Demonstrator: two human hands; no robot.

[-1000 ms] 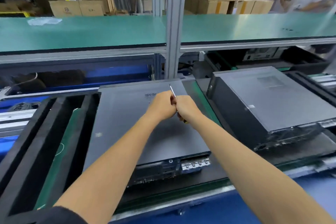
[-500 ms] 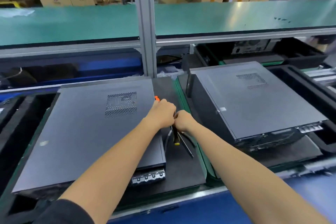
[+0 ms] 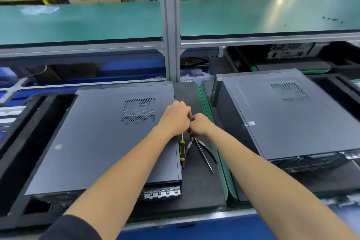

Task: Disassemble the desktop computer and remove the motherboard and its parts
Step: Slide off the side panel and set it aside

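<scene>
Your left hand [image 3: 176, 118] and right hand [image 3: 198, 124], fingers curled, meet beside the computer case [image 3: 97, 138], above the screwdriver [image 3: 182, 151]; what they hold is hidden.

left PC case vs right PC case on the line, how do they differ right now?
The left case lies under the person's forearm, with both hands at its right edge; the right case is untouched. Tools lie on the black mat right beside the left case, none by the right case. Shared: both dark grey, flat on their sides, panels still on, vent grille up.

our hands [image 3: 176, 118] have dropped from above the computer case [image 3: 101, 142] to its right edge, the screwdriver [image 3: 182, 149] now lying beside it.
</scene>
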